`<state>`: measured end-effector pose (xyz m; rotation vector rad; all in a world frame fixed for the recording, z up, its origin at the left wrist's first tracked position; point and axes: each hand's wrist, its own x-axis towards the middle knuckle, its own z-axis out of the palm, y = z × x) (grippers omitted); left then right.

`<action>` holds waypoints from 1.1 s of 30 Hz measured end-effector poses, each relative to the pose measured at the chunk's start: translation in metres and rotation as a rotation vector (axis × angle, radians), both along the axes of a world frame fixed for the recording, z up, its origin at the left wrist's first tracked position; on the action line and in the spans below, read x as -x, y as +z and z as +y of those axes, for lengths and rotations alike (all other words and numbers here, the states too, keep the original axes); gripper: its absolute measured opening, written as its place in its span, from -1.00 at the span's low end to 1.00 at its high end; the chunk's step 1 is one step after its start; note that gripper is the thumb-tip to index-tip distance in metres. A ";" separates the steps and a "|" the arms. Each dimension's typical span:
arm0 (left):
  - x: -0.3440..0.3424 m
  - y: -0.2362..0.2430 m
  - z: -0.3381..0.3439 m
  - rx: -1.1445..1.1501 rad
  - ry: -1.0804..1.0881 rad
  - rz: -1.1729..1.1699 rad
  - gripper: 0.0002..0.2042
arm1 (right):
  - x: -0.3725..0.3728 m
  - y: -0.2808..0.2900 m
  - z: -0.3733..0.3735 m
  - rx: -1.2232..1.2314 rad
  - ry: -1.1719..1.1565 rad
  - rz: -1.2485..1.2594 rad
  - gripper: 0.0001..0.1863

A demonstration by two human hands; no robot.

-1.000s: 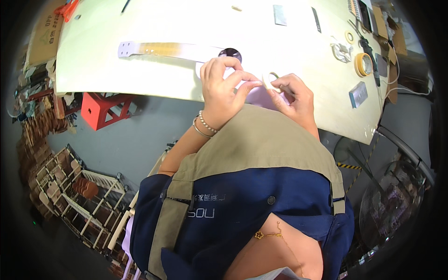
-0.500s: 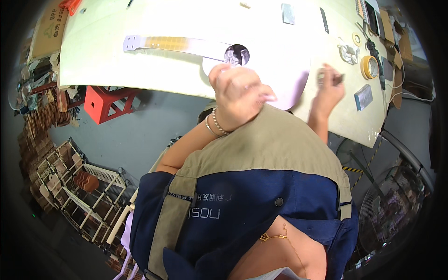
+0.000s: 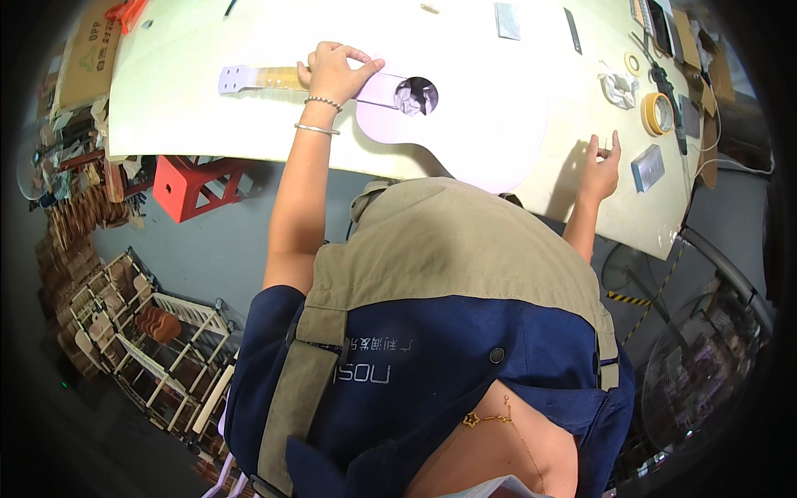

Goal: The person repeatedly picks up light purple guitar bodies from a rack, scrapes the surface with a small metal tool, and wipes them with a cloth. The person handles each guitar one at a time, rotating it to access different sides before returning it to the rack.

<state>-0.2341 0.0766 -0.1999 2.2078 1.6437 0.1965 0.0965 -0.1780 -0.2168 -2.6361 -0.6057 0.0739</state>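
Observation:
A pale lilac ukulele body [image 3: 490, 137] lies on the table, its neck pointing left to a headstock [image 3: 234, 79] with small holes. Yellowish tape [image 3: 278, 78] covers part of the fretboard, and crumpled paper [image 3: 408, 101] shows inside the sound hole. My left hand [image 3: 334, 75] is over the neck near the body, thumb and forefinger tips together in a pinch; whatever is between them is too small to make out. Over the table's right part, my right hand [image 3: 599, 173] has its fingers raised and apart, with nothing visible in them.
Right of my right hand are a grey-blue block [image 3: 647, 168], a yellow tape roll [image 3: 657, 114], a smaller roll [image 3: 633, 64] and crumpled white material [image 3: 618, 90]. A flat grey piece [image 3: 508, 21] lies farther back. A red stool [image 3: 195, 187] stands beside the table's front edge.
My left hand has moved left and away from me, from beside the sound hole onto the neck. My right hand has dropped slightly nearer, and its fingers have spread. The ukulele has shifted slightly left.

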 end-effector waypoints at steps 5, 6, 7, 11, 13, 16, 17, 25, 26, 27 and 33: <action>-0.007 0.022 0.008 0.172 0.184 0.125 -0.31 | 0.012 -0.005 0.000 -0.027 0.108 -0.161 -0.49; -0.009 0.025 0.005 -0.019 0.263 0.170 -0.21 | 0.019 -0.001 0.002 -0.054 0.101 -0.176 -0.50; -0.005 0.026 0.009 -0.028 0.356 0.217 -0.02 | 0.024 0.002 0.003 -0.145 0.123 -0.076 -0.53; 0.020 -0.014 0.002 -0.455 0.931 -0.462 -0.21 | 0.052 0.002 0.003 -0.496 0.145 0.513 -0.59; 0.017 -0.008 -0.015 -0.102 1.123 -1.265 -0.37 | 0.067 -0.003 0.000 -0.558 0.085 0.856 -0.59; 0.030 -0.009 -0.023 0.643 0.786 -1.766 -0.58 | 0.090 -0.005 0.006 -0.747 -0.016 1.137 -0.53; 0.027 -0.010 -0.029 0.544 0.747 -1.682 -0.66 | 0.094 -0.002 0.009 -0.883 -0.053 1.202 -0.52; -0.001 0.109 -0.077 0.169 0.421 -1.521 -0.69 | 0.073 -0.001 -0.002 -1.017 0.016 1.418 -0.36; -0.002 0.116 -0.078 0.117 0.409 -1.498 -0.70 | 0.074 0.001 -0.002 -1.021 0.033 1.420 -0.35; -0.002 0.120 -0.079 0.082 0.386 -1.498 -0.72 | 0.075 0.003 0.000 -1.024 0.051 1.424 -0.34; 0.003 0.127 -0.078 0.048 0.346 -1.508 -0.71 | 0.080 0.021 0.006 -1.033 0.088 1.388 -0.32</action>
